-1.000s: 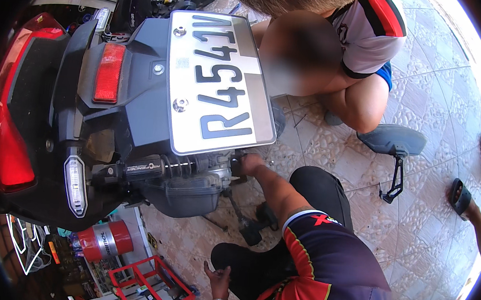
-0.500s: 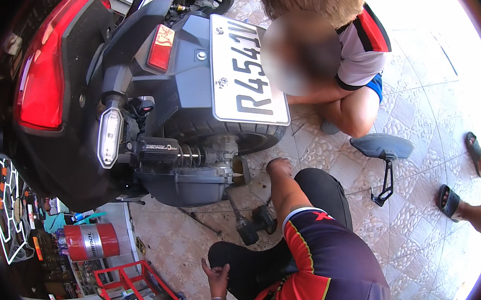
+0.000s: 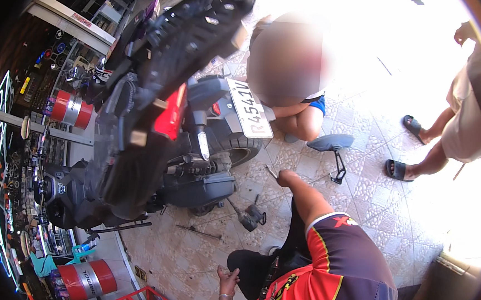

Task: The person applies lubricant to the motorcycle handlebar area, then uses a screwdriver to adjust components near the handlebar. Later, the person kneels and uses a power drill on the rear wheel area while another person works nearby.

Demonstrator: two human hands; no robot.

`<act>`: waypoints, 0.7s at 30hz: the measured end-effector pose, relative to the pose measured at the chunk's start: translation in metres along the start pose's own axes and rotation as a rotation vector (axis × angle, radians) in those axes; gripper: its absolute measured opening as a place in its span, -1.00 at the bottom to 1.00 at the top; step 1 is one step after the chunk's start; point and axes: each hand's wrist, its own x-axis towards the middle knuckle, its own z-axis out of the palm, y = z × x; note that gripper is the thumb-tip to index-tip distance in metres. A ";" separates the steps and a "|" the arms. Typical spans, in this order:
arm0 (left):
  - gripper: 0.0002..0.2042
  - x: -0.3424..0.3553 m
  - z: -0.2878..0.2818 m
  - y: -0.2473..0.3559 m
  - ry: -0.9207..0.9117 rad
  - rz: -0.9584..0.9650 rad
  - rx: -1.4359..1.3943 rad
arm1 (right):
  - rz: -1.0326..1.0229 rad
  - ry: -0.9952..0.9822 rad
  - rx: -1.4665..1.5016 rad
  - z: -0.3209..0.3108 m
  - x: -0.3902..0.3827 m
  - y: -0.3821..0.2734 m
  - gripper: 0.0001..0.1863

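Observation:
My right hand [image 3: 287,178] reaches out over the tiles beyond my knees, its fingers closed round a slim metal wrench [image 3: 272,172]. That wrench points toward the rear wheel [image 3: 245,152] of a black scooter [image 3: 196,188], and the hand stands apart from the wheel. Close to my left knee, my left hand [image 3: 227,277] is raised, empty, with fingers loosely apart. A dark cordless power driver [image 3: 253,218] with a long socket extension lies on the floor between my legs and the scooter. A thin rod [image 3: 200,233] lies to its left.
Across the wheel a person [image 3: 303,124] crouches by the number plate [image 3: 249,111]. A detached mirror [image 3: 333,142] stands on the tiles. Another person's sandalled feet [image 3: 398,170] are at the right. Red drums [image 3: 89,280] and a red rack [image 3: 149,299] are at the lower left.
The view has shifted, showing more of the scooter and the shop. My right hand has drawn back from beside the scooter, and the wrench now shows in it. My left hand stays near my knee.

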 end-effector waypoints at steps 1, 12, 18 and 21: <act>0.04 -0.016 -0.009 0.002 -0.021 -0.060 0.009 | -0.004 0.037 -0.020 -0.021 -0.042 0.018 -0.60; -0.06 -0.200 -0.060 0.059 -0.303 -0.111 0.162 | 0.635 -0.206 -0.178 -0.061 -0.580 0.277 -0.59; -0.07 -0.255 -0.011 0.038 -0.199 -0.034 0.054 | 0.653 -0.239 0.173 -0.034 -0.616 0.334 -0.51; -0.07 -0.301 0.032 0.016 -0.219 -0.083 0.071 | 0.374 -0.206 0.088 -0.070 -0.593 0.324 -0.54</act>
